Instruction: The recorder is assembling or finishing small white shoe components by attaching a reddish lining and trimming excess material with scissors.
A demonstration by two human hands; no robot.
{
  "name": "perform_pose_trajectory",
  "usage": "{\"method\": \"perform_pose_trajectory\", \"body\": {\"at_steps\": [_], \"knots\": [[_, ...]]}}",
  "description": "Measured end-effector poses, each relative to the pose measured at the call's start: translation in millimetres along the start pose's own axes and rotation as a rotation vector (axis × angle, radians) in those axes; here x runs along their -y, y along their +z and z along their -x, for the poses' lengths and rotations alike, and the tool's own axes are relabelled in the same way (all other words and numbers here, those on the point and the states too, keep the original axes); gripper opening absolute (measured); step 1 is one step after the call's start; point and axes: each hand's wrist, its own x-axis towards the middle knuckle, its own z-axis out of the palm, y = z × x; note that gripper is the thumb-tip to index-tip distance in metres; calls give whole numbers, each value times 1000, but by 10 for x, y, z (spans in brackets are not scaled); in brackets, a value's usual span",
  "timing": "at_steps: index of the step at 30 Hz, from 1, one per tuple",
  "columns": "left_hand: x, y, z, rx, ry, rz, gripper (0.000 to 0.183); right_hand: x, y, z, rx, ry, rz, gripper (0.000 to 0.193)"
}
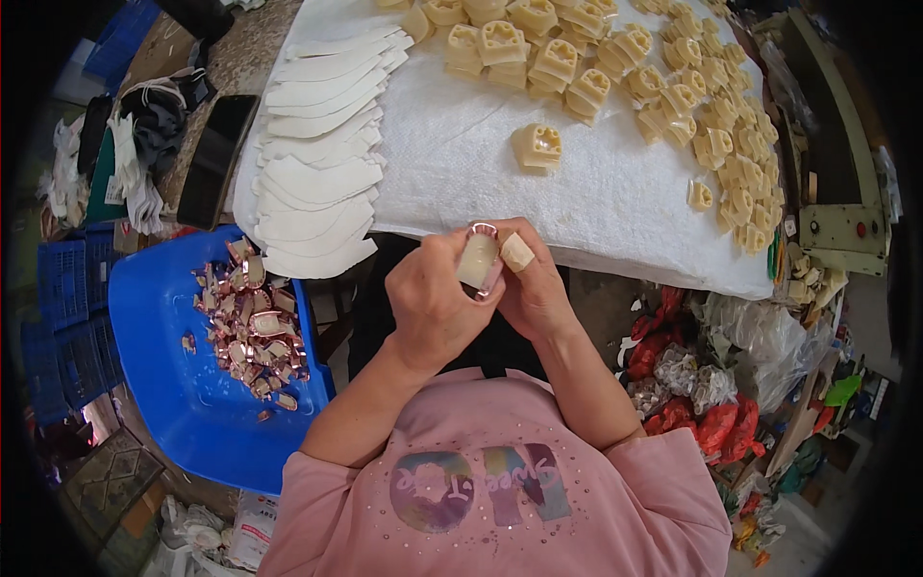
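Note:
Just off the near edge of the white-covered table, my two hands meet around a small block with shiny pink sides and a cream face, which looks like a shoe heel (479, 262). My left hand (428, 293) is closed around its left side and lower end. Against its right side presses my right hand (536, 298), fingers curled, with a beige wrap on one digit. Parts of both hands' fingers are hidden behind the heel. Beyond them on the cloth stands a single cream plastic heel (537, 148) with recesses in its top.
Many cream heels (555, 65) cover the table's far and right parts. White curved strips (322, 181) overlap along its left side, beside a dark phone (217, 159). A blue tub (183, 413) at lower left holds pink-sided heels (267, 324). Plastic bags (735, 428) lie at right.

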Motion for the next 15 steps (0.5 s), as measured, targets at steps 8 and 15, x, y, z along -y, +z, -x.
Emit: {"method": "perform_pose_trajectory", "body": {"at_steps": [8, 15], "knots": [[176, -187, 19, 28, -86, 77, 40, 11, 69, -86, 19, -264, 762, 25], [728, -1083, 242, -113, -351, -293, 33, 81, 303, -403, 157, -399, 1027, 29]]}}
